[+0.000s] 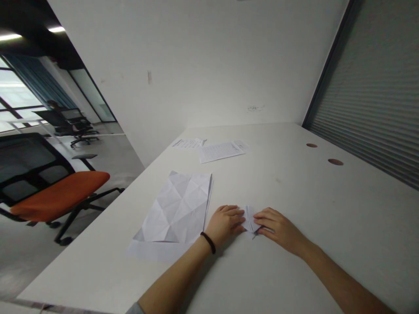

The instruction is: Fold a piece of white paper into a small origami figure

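The right hand (278,229) pinches the right edge of a small, folded white paper (248,219) on the white table (294,279); the left hand (226,222) touches its left edge, grip unclear. Left of them lies a large, creased white paper sheet (180,207).

Main pass: R side of tbl (347,218); paper to the L, wall (222,65) at the back.
Widest room runs from the right hand (274,224) out to the slatted panel (369,91), w/ two round holes (335,162) in the surface nr it. Btwn both hands, folded paper (249,220) fills the gap at tbl level. Creased sheet (183,205) sits just L of the left hand (226,221), leaving a tight slot that the L forearm (183,274) closes nr the front. Beyond the hands, an open strip reaches printed sheets (221,151), lying low. Off the L edge, an orange-seated chair (62,194) stands apart.
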`<act>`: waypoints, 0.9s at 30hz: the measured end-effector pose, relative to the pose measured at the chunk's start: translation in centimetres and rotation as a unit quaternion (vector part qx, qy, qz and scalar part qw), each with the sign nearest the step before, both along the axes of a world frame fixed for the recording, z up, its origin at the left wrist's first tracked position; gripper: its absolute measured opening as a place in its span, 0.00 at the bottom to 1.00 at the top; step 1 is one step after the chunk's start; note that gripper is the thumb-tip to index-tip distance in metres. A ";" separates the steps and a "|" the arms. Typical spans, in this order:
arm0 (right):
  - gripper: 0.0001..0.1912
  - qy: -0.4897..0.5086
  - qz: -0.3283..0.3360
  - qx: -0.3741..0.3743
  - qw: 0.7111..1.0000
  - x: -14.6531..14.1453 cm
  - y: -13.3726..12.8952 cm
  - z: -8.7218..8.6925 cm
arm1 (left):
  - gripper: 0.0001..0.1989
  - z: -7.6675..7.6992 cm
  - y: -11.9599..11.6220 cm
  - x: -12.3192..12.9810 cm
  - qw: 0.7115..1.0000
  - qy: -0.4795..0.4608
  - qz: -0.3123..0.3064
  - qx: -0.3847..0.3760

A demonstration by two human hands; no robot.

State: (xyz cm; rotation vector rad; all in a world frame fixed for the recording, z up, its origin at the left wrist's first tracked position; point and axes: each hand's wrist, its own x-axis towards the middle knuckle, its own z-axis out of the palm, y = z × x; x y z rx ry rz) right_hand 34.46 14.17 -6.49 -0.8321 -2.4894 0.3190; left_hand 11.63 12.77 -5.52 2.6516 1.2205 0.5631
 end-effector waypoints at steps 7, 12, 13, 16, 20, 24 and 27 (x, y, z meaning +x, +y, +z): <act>0.09 0.053 -0.026 -0.064 0.996 -0.5 -0.1 0.3 | 0.07 0.0 -0.1 0.2 0.998 -0.032 0.045 -0.006; 0.10 0.087 -0.057 -0.109 0.989 -0.7 -0.1 0.2 | 0.06 0.0 0.0 0.3 0.994 -0.062 0.083 -0.025; 0.10 0.093 -0.061 -0.121 0.986 -0.8 -0.1 0.2 | 0.06 0.0 0.0 0.3 0.993 -0.065 0.092 -0.029; 0.10 0.118 -0.093 -0.156 0.976 -1.0 -0.1 0.2 | 0.06 0.0 0.1 0.5 0.989 -0.077 0.120 -0.047; 0.09 0.139 -0.150 -0.193 0.959 -1.3 0.0 -0.1 | 0.06 0.0 0.2 0.7 0.982 -0.096 0.139 -0.089; 0.07 0.146 -0.178 -0.198 0.953 -1.5 0.4 -0.6 | 0.08 0.2 0.1 0.8 0.971 -0.104 0.182 -0.118; 0.06 0.145 -0.165 -0.164 0.962 -1.6 0.5 -0.8 | 0.08 0.2 0.0 1.1 0.970 -0.091 0.194 -0.112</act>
